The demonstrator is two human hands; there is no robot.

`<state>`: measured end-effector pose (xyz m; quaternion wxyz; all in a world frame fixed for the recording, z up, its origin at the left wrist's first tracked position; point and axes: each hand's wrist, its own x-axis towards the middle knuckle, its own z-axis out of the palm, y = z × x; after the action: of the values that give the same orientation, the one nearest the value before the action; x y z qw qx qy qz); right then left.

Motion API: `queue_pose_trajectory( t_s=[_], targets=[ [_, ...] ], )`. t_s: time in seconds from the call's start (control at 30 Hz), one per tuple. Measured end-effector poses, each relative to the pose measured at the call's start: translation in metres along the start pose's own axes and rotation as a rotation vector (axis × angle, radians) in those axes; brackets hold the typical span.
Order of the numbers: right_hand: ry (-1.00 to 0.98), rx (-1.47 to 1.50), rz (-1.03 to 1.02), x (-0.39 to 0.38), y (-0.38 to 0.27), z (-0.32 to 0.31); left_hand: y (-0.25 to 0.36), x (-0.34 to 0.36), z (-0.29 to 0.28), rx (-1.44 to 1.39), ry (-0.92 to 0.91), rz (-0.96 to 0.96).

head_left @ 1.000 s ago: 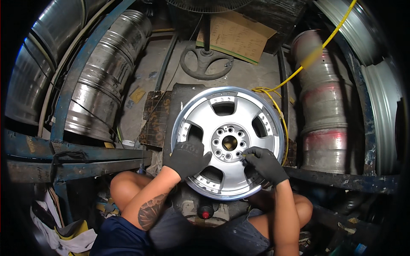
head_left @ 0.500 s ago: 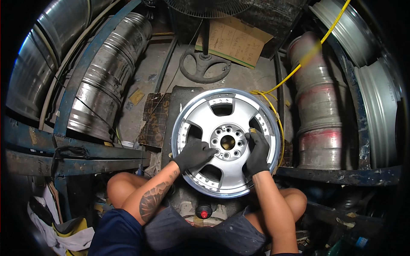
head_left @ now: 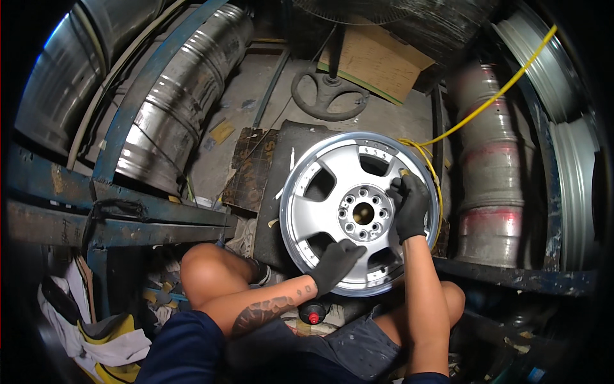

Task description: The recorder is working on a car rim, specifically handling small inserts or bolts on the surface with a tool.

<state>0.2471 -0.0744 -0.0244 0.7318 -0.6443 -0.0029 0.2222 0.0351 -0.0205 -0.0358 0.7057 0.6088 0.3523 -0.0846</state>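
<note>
A silver alloy wheel (head_left: 311,216) with a polished outer lip lies face up in front of my knees. Round its central bore are several bolt holes, and small studs dot the rim's inner edge. My left hand (head_left: 338,264), in a dark grey glove, rests curled on the lower spoke; anything inside the fingers is hidden. Over the right-hand spoke is my right hand (head_left: 409,205), gloved too, its fingers bent together. At its fingertips shows a small yellowish bit (head_left: 404,172), too small to name.
Stacked metal wheel barrels (head_left: 185,96) line the left, others (head_left: 489,173) the right, behind blue metal frames (head_left: 153,232). A yellow hose (head_left: 492,101) runs past the wheel. Beyond are a fan base (head_left: 329,109) and cardboard (head_left: 377,61). A red-tipped black bottle (head_left: 313,313) stands near me.
My left hand has moved from beside the hub down to the lower spoke. My right hand has shifted up toward the upper right of the wheel. The view has swung slightly left.
</note>
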Motion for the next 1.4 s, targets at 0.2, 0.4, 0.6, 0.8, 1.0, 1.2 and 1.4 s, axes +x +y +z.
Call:
queue_pose_trajectory(
  t_s=[0.2, 0.4, 0.6, 0.8, 1.0, 1.2, 1.4],
  targets=[
    [-0.231, -0.525, -0.343, -0.042, -0.016, 0.019, 0.006, -0.019, -0.003, 0.439, -0.195, 0.192],
    [-0.372, -1.092, -0.930, -0.091, -0.034, 0.018, 0.032, -0.042, 0.001, 0.450, -0.328, 0.085],
    [-0.457, -0.999, -0.806, -0.112, -0.054, 0.008, 0.047, -0.049, 0.023, -0.045, -0.645, 0.116],
    [-0.644, -0.986, -0.660, -0.111, -0.038, -0.005, 0.042, -0.053, 0.040, 0.102, -0.627, 0.137],
    [-0.996, -1.496, -0.605, -0.116, -0.028, -0.007, 0.014, -0.055, 0.038, 0.416, -0.754, 0.231],
    [-0.934, -1.362, -0.806, -0.126, -0.012, -0.011, -0.002, -0.056, 0.034, 0.839, -0.747, 0.712],
    [-1.019, -1.435, -0.701, -0.133, -0.011, -0.014, 0.003, -0.066, 0.038, 0.442, -0.755, 0.212]
  ],
)
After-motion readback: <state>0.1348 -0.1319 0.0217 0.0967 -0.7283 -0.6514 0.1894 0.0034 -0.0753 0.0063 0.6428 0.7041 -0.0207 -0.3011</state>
